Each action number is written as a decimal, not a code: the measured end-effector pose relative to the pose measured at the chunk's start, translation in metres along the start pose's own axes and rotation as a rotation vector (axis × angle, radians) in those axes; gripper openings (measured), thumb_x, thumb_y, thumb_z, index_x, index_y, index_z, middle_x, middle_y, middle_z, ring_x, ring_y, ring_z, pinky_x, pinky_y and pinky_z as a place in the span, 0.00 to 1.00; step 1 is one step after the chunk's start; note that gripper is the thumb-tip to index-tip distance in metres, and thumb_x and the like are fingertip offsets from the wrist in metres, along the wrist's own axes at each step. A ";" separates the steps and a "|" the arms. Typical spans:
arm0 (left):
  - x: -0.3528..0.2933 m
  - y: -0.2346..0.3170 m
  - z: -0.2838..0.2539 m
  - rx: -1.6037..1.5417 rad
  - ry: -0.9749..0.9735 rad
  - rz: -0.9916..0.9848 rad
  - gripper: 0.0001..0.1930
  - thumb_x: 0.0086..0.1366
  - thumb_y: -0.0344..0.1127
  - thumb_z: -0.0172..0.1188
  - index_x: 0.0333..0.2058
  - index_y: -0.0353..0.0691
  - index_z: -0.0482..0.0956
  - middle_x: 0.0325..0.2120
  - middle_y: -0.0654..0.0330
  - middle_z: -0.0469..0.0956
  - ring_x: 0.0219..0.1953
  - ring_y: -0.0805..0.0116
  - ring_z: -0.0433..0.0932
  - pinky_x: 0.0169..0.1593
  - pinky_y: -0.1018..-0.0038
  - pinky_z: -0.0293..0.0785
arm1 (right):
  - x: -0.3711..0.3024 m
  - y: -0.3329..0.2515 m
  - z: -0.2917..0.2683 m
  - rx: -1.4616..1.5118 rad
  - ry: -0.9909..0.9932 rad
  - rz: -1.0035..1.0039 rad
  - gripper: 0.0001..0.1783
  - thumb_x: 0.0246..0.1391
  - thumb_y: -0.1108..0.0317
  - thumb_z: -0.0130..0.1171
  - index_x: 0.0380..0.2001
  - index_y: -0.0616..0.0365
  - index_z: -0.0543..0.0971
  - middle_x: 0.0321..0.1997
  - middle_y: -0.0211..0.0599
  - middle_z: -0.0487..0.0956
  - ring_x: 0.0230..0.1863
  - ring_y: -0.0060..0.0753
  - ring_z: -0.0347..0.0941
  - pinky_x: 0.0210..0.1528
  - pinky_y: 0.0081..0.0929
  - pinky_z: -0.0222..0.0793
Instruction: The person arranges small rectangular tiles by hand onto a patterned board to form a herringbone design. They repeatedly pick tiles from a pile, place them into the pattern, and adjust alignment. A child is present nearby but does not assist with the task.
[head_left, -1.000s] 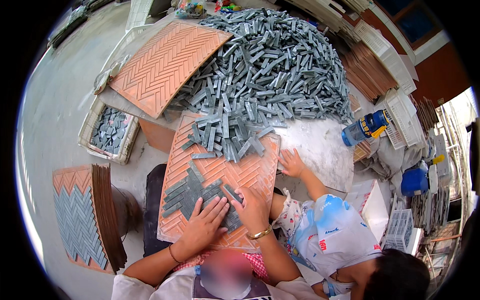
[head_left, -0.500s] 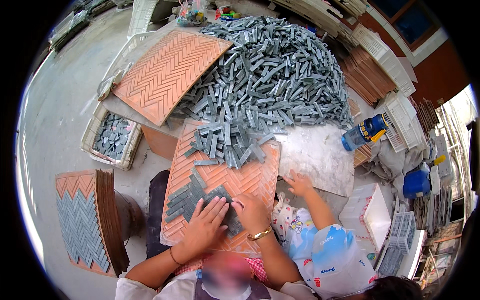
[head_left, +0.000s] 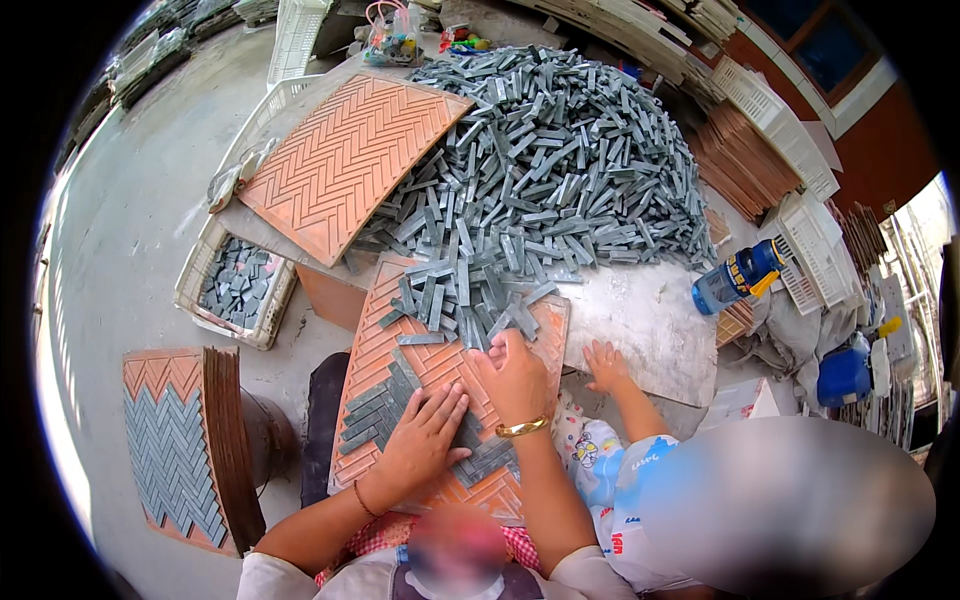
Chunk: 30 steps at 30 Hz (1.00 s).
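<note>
An orange tray with herringbone grooves [head_left: 485, 375] lies before me, partly filled with slim grey stone strips [head_left: 370, 420]. My left hand [head_left: 425, 430] rests on the laid strips, fingers stretched out. Over the tray's far part, my right hand [head_left: 515, 378] has its fingers curled together at the near edge of the loose grey strips [head_left: 465, 290]. What those fingertips hold, if anything, is hidden. Behind the tray rises a big heap of the same strips [head_left: 570, 160].
Another person's hand [head_left: 607, 368] lies on a pale board [head_left: 640, 325] at my right. A blue bottle [head_left: 738, 275] stands beyond it. An empty orange herringbone tray [head_left: 350, 160] lies far left. Stacked trays [head_left: 225, 450] and a crate of grey pieces [head_left: 240, 285] are at left.
My right hand has moved away from the laid strips, up to the loose ones. My left hand stays on the laid strips. The other person's hand has shifted slightly on the board.
</note>
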<state>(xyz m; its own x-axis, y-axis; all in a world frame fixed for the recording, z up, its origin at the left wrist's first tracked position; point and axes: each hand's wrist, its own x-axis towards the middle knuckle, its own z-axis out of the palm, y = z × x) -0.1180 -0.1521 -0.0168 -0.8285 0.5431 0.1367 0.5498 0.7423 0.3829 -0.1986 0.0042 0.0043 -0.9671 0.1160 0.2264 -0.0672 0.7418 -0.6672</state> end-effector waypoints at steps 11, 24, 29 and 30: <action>-0.019 0.012 -0.005 -0.023 -0.059 -0.004 0.38 0.56 0.49 0.58 0.61 0.37 0.58 0.63 0.58 0.56 0.65 0.62 0.54 0.65 0.53 0.46 | -0.043 0.019 -0.028 0.311 -0.319 0.152 0.08 0.48 0.75 0.58 0.34 0.64 0.77 0.28 0.39 0.81 0.28 0.28 0.78 0.31 0.22 0.73; -0.019 0.012 0.007 -0.064 0.030 0.010 0.36 0.56 0.48 0.58 0.60 0.38 0.60 0.62 0.58 0.59 0.65 0.63 0.55 0.65 0.54 0.46 | -0.054 0.014 -0.026 -0.098 -0.333 -0.089 0.07 0.43 0.71 0.63 0.26 0.60 0.76 0.25 0.42 0.77 0.25 0.39 0.76 0.28 0.32 0.71; -0.019 0.010 0.010 -0.085 0.035 0.014 0.35 0.57 0.48 0.57 0.60 0.38 0.61 0.62 0.59 0.59 0.65 0.63 0.55 0.65 0.54 0.47 | -0.052 0.005 -0.025 -0.155 -0.327 -0.055 0.06 0.45 0.72 0.59 0.28 0.60 0.75 0.25 0.43 0.77 0.27 0.43 0.76 0.30 0.35 0.71; -0.020 0.010 0.009 -0.089 0.034 0.010 0.34 0.57 0.47 0.57 0.60 0.38 0.61 0.62 0.59 0.59 0.65 0.63 0.55 0.65 0.54 0.47 | -0.051 0.003 -0.025 -0.162 -0.335 -0.063 0.05 0.46 0.72 0.58 0.28 0.60 0.75 0.25 0.43 0.77 0.27 0.44 0.76 0.30 0.36 0.71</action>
<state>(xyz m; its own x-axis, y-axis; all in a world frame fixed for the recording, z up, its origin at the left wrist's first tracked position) -0.0946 -0.1517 -0.0240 -0.8267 0.5358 0.1716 0.5481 0.6982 0.4604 -0.1431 0.0171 0.0082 -0.9908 -0.1351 0.0009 -0.1149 0.8387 -0.5324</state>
